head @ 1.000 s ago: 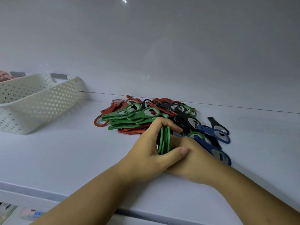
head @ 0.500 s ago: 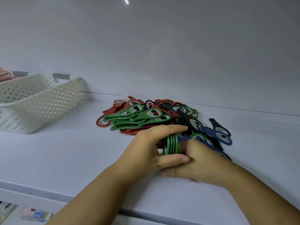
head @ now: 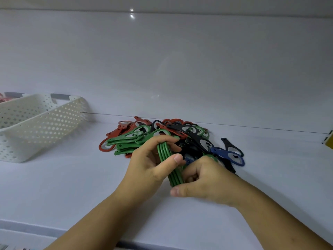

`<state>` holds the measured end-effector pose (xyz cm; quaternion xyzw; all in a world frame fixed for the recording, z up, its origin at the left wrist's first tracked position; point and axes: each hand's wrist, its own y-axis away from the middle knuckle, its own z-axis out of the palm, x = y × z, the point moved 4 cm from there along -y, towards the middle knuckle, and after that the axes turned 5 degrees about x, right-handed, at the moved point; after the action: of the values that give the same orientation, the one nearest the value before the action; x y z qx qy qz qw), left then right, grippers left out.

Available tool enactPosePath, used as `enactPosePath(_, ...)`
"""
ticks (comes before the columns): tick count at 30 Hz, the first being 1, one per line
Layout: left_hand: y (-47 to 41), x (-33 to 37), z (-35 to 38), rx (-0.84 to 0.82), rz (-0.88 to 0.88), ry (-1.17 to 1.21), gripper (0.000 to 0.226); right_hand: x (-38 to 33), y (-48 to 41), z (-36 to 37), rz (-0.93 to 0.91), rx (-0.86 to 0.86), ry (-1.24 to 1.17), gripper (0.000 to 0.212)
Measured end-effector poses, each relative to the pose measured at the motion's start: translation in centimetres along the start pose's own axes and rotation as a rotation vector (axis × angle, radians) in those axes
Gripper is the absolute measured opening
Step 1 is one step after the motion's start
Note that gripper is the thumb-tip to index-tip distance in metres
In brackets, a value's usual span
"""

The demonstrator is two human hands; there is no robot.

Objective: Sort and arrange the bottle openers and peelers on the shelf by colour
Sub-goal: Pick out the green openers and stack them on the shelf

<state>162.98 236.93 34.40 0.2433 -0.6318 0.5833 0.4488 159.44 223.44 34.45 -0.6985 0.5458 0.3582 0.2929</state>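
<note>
Shelf (head: 54, 192) white; glossy wall (head: 180, 60) behind.

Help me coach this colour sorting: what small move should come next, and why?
Probably free the right hand to add another: the left hand grips the bundle of green plastic bottle openers, and loose green openers lie in the mixed-colour pile behind.

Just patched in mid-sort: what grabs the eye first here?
The bunch of green openers held edge-up mid-shelf, gripped by the left hand with the right hand curled round its lower end. Right behind lies the jumbled pile of red, green, black and blue openers against the back wall, and a white perforated basket sits far left.
</note>
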Motion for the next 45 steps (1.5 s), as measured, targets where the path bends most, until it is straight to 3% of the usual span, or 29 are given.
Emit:
enactPosePath(6,-0.4,0.4,1.5,0.027,0.033,-0.1,0.019,0.3,0.4,-1.7,0.083,-0.006,-0.049,0.04)
enactPosePath(10,-1.0,1.7,4.6,0.064,0.071,-0.093,0.027,-0.2,3.0,-5.2,0.08,0.053,-0.032,0.025)
enactPosePath(14,-1.1,2.3,11.6,-0.043,0.092,0.041,0.025,1.2,7.3,-10.1,0.163,0.161,-0.042,0.022)
enactPosePath(17,-1.5,1.6,17.7,-0.135,-0.019,0.19,0.026,3.4,10.8,-14.1,0.26,0.276,-0.005,0.013)
enactPosePath(23,-1.4,-2.5,26.6,-0.375,-0.183,0.083,0.044,9.6,15.8,-20.8,0.51,0.488,0.12,0.02)
enactPosePath(27,-0.4,-6.0,26.7,-0.504,-0.244,-0.158,0.013,14.9,16.5,-25.2,0.707,0.61,0.256,0.029)
enactPosePath(32,-0.2,-6.6,26.5,-0.626,-0.219,-0.233,0.02,20.1,14.0,-29.8,0.817,0.727,0.345,0.051)
enactPosePath(45,0.2,-6.7,27.7,-0.671,-0.043,-0.459,0.03,22.6,8.8,-34.5,0.94,0.631,0.69,0.036)
